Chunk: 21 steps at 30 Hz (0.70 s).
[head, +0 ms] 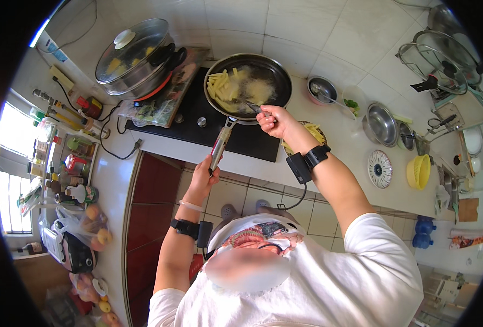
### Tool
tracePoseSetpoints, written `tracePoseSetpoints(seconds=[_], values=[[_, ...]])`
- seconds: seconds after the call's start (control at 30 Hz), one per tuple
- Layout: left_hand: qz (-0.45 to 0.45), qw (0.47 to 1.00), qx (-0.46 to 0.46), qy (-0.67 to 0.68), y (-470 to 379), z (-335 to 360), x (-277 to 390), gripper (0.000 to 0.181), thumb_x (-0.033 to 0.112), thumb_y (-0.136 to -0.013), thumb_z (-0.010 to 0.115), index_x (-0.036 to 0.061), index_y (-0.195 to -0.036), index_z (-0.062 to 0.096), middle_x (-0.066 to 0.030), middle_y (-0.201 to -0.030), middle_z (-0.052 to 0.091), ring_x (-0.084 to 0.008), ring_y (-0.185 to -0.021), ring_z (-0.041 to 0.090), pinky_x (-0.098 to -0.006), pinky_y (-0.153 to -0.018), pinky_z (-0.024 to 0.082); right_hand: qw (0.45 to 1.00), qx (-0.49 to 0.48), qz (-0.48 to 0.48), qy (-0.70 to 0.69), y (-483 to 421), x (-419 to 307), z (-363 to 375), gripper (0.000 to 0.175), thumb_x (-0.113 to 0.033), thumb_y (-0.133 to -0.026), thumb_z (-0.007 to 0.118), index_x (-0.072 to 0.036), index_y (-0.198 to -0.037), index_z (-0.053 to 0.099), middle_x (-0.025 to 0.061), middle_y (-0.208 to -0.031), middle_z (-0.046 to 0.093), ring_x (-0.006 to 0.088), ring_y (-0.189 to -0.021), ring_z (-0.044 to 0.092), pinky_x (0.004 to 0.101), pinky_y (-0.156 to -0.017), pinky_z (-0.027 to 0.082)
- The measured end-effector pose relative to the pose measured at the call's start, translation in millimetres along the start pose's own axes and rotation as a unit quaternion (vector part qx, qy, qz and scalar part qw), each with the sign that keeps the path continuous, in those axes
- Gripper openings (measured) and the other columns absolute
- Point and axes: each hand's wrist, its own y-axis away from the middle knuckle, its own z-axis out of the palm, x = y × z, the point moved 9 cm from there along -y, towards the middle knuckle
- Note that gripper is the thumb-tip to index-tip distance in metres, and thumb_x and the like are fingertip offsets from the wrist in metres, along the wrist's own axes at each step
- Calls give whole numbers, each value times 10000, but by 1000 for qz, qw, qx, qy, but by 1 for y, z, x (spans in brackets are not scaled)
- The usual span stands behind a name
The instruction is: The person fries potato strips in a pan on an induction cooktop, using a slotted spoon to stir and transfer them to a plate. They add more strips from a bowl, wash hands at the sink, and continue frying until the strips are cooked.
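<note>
My left hand [204, 175] is closed around the handle [222, 141] of a dark frying pan [283, 83] on the black cooktop [192, 133]. Pale potato strips [222, 86] are heaped at the pan's left side. Bubbling oil [260, 90] froths in the middle, hiding what lies under it. In my right hand [275, 122] is a dark utensil [254, 107], its tip over the pan's near part; its exact kind is unclear. Partly hidden below my right forearm, a dish holds more potato strips [316, 131].
A lidded steamer pot [133, 61] stands left of the pan. To the right are a metal bowl with a ladle [321, 88], a larger steel basin [381, 122], a patterned plate [380, 169] and a yellow basket [418, 171]. A loose plug [137, 144] lies on the left counter.
</note>
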Motion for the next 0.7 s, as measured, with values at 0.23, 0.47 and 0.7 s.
tracePoseSetpoints(seconds=[0.23, 0.47, 0.7], values=[[-8, 1000, 2, 5, -3, -3, -3, 369, 375, -1001, 387, 71, -1085, 579, -3, -591, 466, -72, -439, 326, -215, -437, 296, 962, 69, -144, 219, 34, -39, -1, 114, -175, -952, 471, -82, -1019, 464, 56, -706, 479, 60, -458, 365, 211, -374, 279], [-10, 1000, -2, 9, -3, -3, -4, 400, 383, -1002, 385, 48, -1106, 579, -1, -593, 463, -73, -443, 322, -212, -432, 287, 725, 189, -267, 606, 90, -95, -6, 499, -198, -926, 531, -103, -1399, 401, 32, -638, 514, 89, -470, 481, 275, -398, 399], [-1, 1000, -8, 7, -3, -1, -1, 400, 379, -1004, 381, 45, -1102, 579, -3, -595, 465, -75, -440, 312, -212, -434, 291, 335, 219, -395, 827, 75, -133, 22, 446, -178, -879, 515, -50, -1304, 476, 257, -861, 634, 447, -794, 595, 500, -729, 487]])
